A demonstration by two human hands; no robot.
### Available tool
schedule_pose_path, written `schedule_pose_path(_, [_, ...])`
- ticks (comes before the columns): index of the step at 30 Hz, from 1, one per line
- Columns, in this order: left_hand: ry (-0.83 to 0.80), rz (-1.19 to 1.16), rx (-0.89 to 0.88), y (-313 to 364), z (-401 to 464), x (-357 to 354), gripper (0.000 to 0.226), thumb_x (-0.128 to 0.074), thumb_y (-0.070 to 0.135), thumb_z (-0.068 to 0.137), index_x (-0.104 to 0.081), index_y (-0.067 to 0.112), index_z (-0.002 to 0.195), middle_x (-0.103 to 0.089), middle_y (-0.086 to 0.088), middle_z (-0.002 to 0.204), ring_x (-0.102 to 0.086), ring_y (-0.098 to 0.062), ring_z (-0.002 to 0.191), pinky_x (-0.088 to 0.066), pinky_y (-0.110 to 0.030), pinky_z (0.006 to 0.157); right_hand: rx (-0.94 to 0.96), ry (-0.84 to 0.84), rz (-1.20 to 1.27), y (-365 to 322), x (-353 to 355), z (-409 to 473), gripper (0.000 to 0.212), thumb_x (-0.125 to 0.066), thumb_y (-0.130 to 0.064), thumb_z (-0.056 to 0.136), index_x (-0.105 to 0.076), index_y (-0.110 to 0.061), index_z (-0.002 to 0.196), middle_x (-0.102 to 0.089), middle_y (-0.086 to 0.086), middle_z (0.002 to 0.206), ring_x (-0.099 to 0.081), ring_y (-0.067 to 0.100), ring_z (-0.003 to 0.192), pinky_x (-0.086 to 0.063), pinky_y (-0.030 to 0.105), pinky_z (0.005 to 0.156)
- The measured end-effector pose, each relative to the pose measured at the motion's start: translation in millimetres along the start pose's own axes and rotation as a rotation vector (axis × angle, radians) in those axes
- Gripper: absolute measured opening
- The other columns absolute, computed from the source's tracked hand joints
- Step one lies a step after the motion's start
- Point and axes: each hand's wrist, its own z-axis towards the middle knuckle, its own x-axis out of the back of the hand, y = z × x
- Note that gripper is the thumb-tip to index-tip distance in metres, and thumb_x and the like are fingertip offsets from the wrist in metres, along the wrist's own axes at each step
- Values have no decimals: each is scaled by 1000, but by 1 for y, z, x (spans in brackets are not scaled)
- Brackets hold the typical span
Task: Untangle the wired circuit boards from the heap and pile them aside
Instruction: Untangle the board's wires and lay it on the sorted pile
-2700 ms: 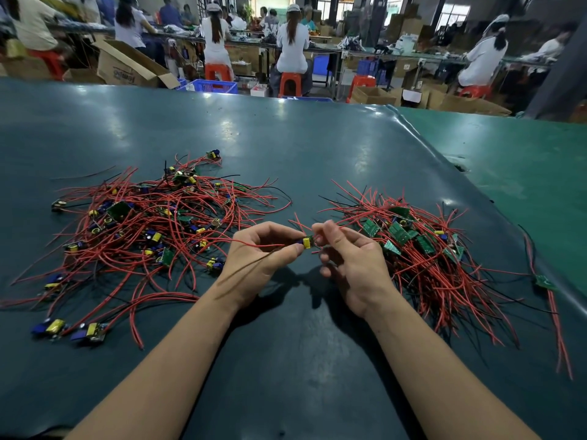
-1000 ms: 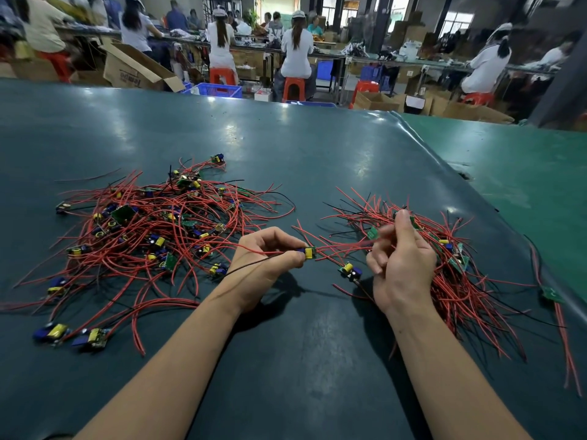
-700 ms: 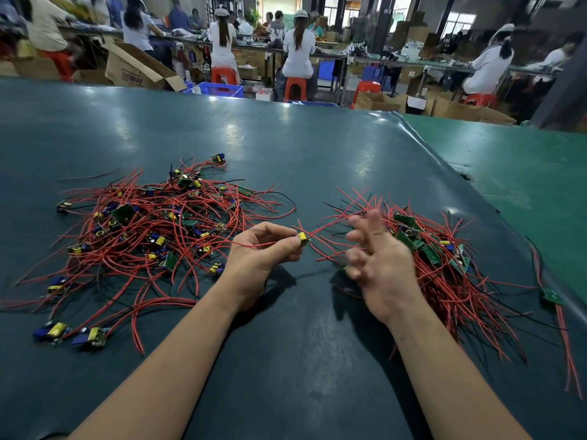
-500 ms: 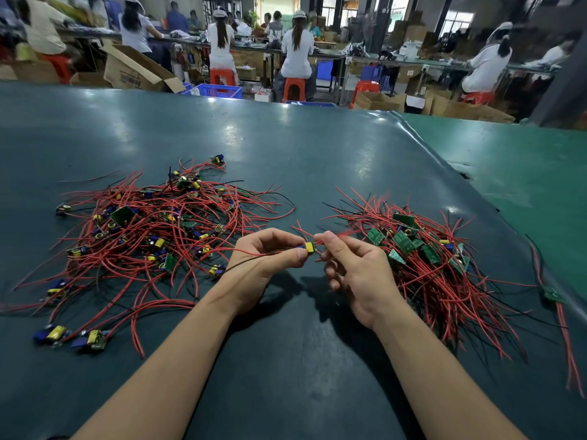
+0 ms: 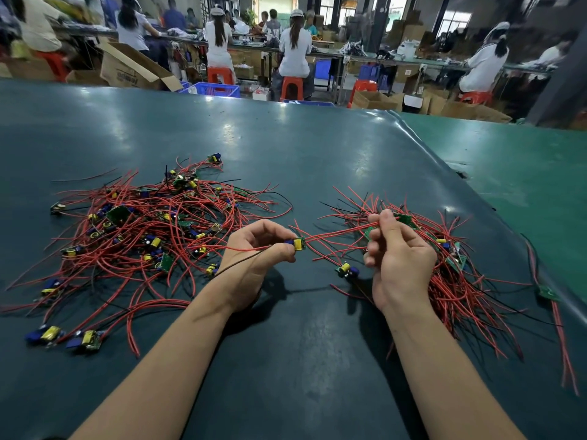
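**Head view: one board held, its wires being pulled clear**

Head camera looks down on my left hand, which pinches a small board by its edges between thumb and fingertips, between the tangled heap on the left and the sorted pile on the right. My right hand curls round the red wires over the pile. I judge the board light and rigid, its solder joints fragile and its wires springy and snag-prone, so hold the board itself and pull gently.
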Motion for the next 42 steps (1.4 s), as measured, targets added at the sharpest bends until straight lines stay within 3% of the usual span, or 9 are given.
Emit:
schedule_pose_path(5, [91, -196, 18, 6, 1, -5, 25, -73, -10, 59, -69, 6, 78, -68, -5, 71, -60, -13, 60, -51, -20, 62, 90, 17, 3, 1, -2, -5, 28, -61, -19, 97, -71, -12, 71, -53, -3, 52, -43, 9, 37, -32, 17, 34])
schedule_pose_path(11, [199, -457, 61, 19, 6, 2, 23, -61, 11, 78, -65, 3, 99, -71, -3, 85, -56, -7, 65, -48, -13, 60, -202, -247, -260, 8, -2, -8, 33, -68, -21, 91, -67, -15, 59, -48, 0, 48, -41, 10, 33, -30, 16, 33])
schedule_pose_path(14, [203, -540, 81, 23, 7, 2, 25, -66, 22, 75, -66, 9, 96, -64, -1, 81, -53, -7, 60, -47, -15, 57, -310, -459, -448, 4, -3, -13, 38, -78, -46, 71, -73, -9, 73, -56, 1, 55, -44, 11, 35, -35, 17, 34])
schedule_pose_path(17, [147, -617, 100, 24, 8, 5, 32, -77, 33, 62, -71, 12, 85, -55, 0, 74, -53, -8, 58, -49, -18, 57, -287, -409, -433, 6, -4, -14, 43, -77, -55, 61, -75, -16, 80, -60, -5, 59, -44, 10, 38, -33, 16, 36])
schedule_pose_path(19, [91, -554, 156, 21, 6, 3, 34, -80, 37, 59, -76, 14, 83, -58, 1, 72, -57, -7, 60, -53, -19, 59, -222, -374, -378, 8, -6, -15, 29, -76, -49, 66, -77, -24, 80, -58, -7, 58, -42, 8, 40, -30, 16, 37])
schedule_pose_path(27, [-157, -62, 368, 1, -7, -17, 31, -73, 31, 67, -75, 5, 84, -60, -2, 71, -49, -5, 46, -41, -15, 45, -265, -501, -244, 9, -7, -19, 26, -72, -37, 71, -79, -15, 82, -58, -6, 55, -40, 5, 40, -28, 14, 36])
schedule_pose_path(32, [-289, -213, 452, 5, -8, -16, 32, -59, 27, 86, -71, 11, 111, -63, 5, 65, -47, -1, 45, -39, -12, 43, -361, -510, -108, 9, -8, -17, 22, -65, -35, 80, -77, -17, 75, -58, -5, 58, -40, 3, 38, -26, 13, 36])
schedule_pose_path(39, [-70, -116, 400, -2, -3, -20, 13, -70, 22, 78, -66, 9, 75, -51, 0, 55, -40, -6, 38, -36, -15, 38, -374, -427, -266, 14, -9, -17, 31, -77, -39, 66, -74, -10, 77, -49, -4, 53, -34, 7, 37, -23, 16, 37])
schedule_pose_path(42, [-50, -58, 362, -8, -4, -20, 26, -66, 14, 87, -66, 14, 61, -46, 1, 49, -43, -7, 35, -37, -15, 39, -371, -447, -275, 14, -7, -15, 29, -81, -39, 56, -75, -14, 70, -48, -7, 48, -33, 6, 36, -24, 15, 37])
